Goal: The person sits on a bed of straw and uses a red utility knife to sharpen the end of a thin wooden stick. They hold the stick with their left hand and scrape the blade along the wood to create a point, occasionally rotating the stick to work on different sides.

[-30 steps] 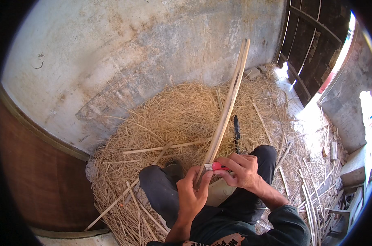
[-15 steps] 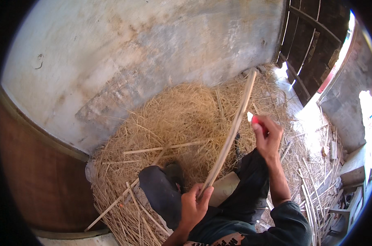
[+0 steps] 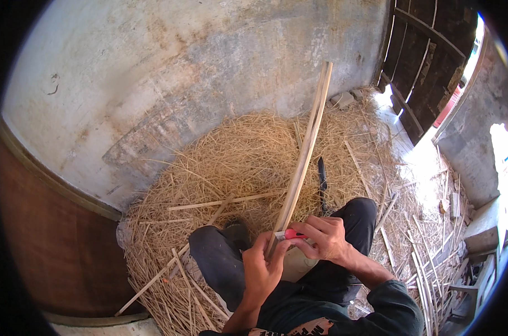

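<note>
A long pale wooden strip (image 3: 307, 154), with a dark line running along its length, slants up and away from my lap toward the wall. My left hand (image 3: 263, 265) is closed round its near end. My right hand (image 3: 323, 237) grips a small red-handled cutter (image 3: 292, 234) whose short grey blade lies against the strip, just above my left fingers. Both hands are close together over my bent legs. What lies under the blade is hidden.
Straw-like shavings (image 3: 248, 151) cover the floor, with loose strips (image 3: 225, 201) on them. A narrow black tool (image 3: 322, 182) lies beyond my right knee. A stained wall (image 3: 209, 73) rises ahead, a brown panel (image 3: 58, 235) stands left, and dark wooden boards (image 3: 424, 56) at far right.
My right hand has come down and left with the red cutter, from beside the strip to its near end. The strip's far end has swung up and left.
</note>
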